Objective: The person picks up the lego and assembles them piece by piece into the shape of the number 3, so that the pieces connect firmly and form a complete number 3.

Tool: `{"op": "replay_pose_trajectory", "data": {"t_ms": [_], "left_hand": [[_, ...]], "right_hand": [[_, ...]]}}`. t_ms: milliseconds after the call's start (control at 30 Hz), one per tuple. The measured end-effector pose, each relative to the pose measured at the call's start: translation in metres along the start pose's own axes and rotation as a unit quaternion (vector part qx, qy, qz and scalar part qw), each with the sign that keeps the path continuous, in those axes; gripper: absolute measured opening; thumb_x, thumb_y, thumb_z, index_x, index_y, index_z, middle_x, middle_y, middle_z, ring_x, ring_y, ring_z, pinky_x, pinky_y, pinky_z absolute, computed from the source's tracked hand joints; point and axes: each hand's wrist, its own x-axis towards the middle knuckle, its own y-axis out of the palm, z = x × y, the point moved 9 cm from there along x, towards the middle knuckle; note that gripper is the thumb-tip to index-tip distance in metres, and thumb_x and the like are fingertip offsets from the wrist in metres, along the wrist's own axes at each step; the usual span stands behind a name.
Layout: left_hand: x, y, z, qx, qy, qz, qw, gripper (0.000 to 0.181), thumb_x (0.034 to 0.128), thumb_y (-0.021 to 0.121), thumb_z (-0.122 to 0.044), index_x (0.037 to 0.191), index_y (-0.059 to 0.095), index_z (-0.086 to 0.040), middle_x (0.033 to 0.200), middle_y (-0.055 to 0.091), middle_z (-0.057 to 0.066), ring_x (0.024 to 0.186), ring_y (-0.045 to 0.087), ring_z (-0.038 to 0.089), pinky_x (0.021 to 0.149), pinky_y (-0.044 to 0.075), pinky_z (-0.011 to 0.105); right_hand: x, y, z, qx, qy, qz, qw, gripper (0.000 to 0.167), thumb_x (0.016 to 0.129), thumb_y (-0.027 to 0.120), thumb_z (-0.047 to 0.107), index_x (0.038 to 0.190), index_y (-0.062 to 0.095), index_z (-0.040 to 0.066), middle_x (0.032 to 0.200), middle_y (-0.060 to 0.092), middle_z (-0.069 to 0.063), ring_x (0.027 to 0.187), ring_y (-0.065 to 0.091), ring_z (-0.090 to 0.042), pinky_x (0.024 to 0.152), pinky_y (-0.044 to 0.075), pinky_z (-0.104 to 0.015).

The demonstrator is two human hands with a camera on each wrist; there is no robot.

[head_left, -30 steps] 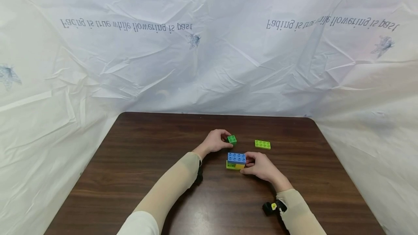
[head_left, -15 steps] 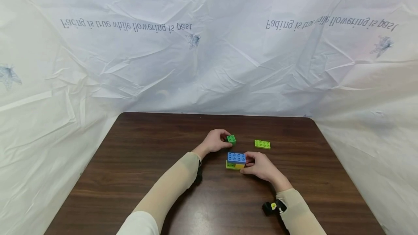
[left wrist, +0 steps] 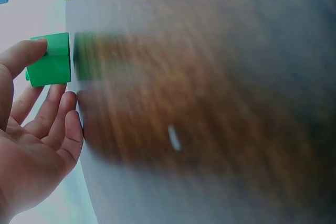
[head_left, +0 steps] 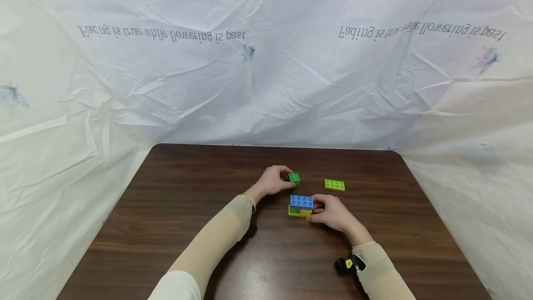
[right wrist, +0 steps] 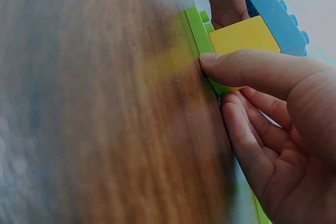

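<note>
The left hand [head_left: 271, 180] pinches a green two-by-two brick [head_left: 294, 179], perhaps just clear of the table [head_left: 187, 189], beyond a blue-topped brick stack [head_left: 301, 203] whose long axis runs left to right, its gapped left end nearer that hand, its right end gripped by the right hand [head_left: 334, 214].

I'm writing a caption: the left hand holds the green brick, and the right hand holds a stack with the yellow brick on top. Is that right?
Not quite: the blue brick is on top. The right wrist view shows the yellow brick beneath it, on the lime plate. The left hand does hold the green brick, and the right hand the stack.
</note>
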Motion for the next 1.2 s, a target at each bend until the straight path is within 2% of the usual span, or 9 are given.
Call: {"op": "replay_pose_trajectory", "data": {"t_ms": [433,800,1200], "left_hand": [[-0.004,-0.005,0.002,-0.006,0.004,-0.009,0.9999,0.039,0.0974,0.083,-0.028,0.132,0.073,-0.012,0.11,0.071,-0.001,0.099,0.065,0.014,0.09,0.056,0.038],[-0.008,-0.008,0.0,-0.017,0.002,-0.002,0.9998,0.041,0.0968,0.083,-0.027,0.134,0.074,-0.013,0.111,0.072,-0.002,0.101,0.066,0.013,0.092,0.056,0.037],[-0.017,-0.014,-0.012,-0.039,0.031,-0.006,0.9987,0.041,0.0961,0.084,-0.027,0.133,0.075,-0.013,0.109,0.07,-0.004,0.098,0.065,0.013,0.086,0.056,0.034]], "right_hand": [[0.0,0.0,-0.001,-0.006,0.01,-0.001,0.9999,0.035,0.086,0.093,0.015,0.113,0.072,0.008,0.106,0.069,-0.004,0.103,0.067,-0.02,0.09,0.06,-0.039],[0.0,0.0,-0.001,-0.005,0.01,-0.001,0.9999,0.035,0.086,0.093,0.017,0.113,0.072,0.009,0.106,0.069,-0.004,0.102,0.067,-0.02,0.089,0.06,-0.038],[0.0,-0.001,-0.002,-0.009,0.01,-0.002,0.9999,0.035,0.086,0.093,0.017,0.113,0.071,0.009,0.106,0.068,-0.005,0.103,0.068,-0.021,0.091,0.06,-0.042]]}}
